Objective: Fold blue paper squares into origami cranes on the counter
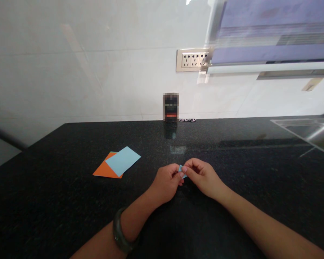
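Note:
A small folded piece of light blue paper [180,168] is pinched between my two hands, over the dark countertop. My left hand [166,181] grips its left side, thumb on top and fingers curled beneath. From the right, my right hand [202,176] closes thumb and fingertips on the same piece. Most of the paper is covered by the fingers, so its full shape is hidden. Left of my hands lie a flat light blue sheet [124,160] and, partly under it, an orange sheet [106,171]. A thin green edge peeks out behind the orange one.
The black speckled countertop [70,216] runs back to a white tiled wall [110,82]. Against the wall stands a dark, pixelated box-like object [171,107] beside a beaded string [188,120]. A metal sink [313,129] is at the right; a socket panel [193,60] is above.

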`<state>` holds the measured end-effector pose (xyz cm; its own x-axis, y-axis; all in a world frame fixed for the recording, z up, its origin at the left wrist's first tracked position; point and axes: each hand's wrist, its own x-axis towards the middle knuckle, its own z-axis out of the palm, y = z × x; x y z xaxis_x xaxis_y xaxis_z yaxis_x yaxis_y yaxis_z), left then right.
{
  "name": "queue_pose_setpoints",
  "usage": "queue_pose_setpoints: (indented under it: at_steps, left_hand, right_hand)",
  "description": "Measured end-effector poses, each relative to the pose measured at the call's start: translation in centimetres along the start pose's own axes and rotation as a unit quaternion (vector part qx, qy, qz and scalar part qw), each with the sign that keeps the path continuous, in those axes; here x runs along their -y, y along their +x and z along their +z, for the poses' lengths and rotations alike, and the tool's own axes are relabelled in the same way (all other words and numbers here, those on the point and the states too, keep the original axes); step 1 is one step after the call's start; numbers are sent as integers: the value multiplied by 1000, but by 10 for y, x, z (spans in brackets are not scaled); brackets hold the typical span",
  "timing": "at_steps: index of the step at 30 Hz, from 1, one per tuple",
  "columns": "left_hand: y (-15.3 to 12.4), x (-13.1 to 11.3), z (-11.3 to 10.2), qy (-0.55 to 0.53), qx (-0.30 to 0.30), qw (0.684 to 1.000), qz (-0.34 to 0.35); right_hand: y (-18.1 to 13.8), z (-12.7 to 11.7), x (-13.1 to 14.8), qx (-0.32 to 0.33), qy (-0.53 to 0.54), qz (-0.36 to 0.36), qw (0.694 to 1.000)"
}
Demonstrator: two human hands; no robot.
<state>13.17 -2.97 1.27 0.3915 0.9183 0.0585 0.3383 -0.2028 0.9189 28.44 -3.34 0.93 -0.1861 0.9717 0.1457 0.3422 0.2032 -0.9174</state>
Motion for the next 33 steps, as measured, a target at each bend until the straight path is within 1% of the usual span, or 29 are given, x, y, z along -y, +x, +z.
queue_pose_setpoints:
  at_steps: [3, 5, 7, 9, 13, 17, 19, 21, 26, 29, 33]
  left_hand:
    - [0, -1, -1, 7, 3, 1000, -9]
    - [0, 0, -1, 8, 5, 1000, -9]
    - [0, 2, 0, 11, 8, 1000, -7]
    - [0, 4, 1, 22, 8, 1000, 0]
    - [0, 4, 0, 59, 3, 998, 25]
    - [-1, -3, -4, 68, 0, 997, 40]
    - [-2, -6, -6, 67, -3, 996, 54]
    - [-2, -7, -6, 51, -4, 997, 51]
    - [0, 2, 0, -16, -3, 1000, 8]
    - [1, 6, 1, 3, 3, 1000, 19]
    - [0, 4, 0, 37, 16, 998, 46]
  right_hand:
    - [0, 0, -1, -18, 11, -7, 1000]
    - [0, 0, -1, -17, 9, -17, 1000]
    - [-1, -1, 0, -2, -33, -42, 999]
    - [-2, -2, 1, -4, -83, -66, 994]
    - [-5, -2, 4, -34, -139, -97, 985]
    - [-9, 1, 11, -64, -176, -117, 975]
    - [-9, 2, 13, -72, -173, -114, 976]
    - [-9, 3, 14, -74, -153, -98, 981]
    - [-5, 3, 9, -86, -93, -40, 991]
    - [-4, 2, 7, -64, -76, -26, 995]
    - [-5, 1, 9, -54, -95, -35, 993]
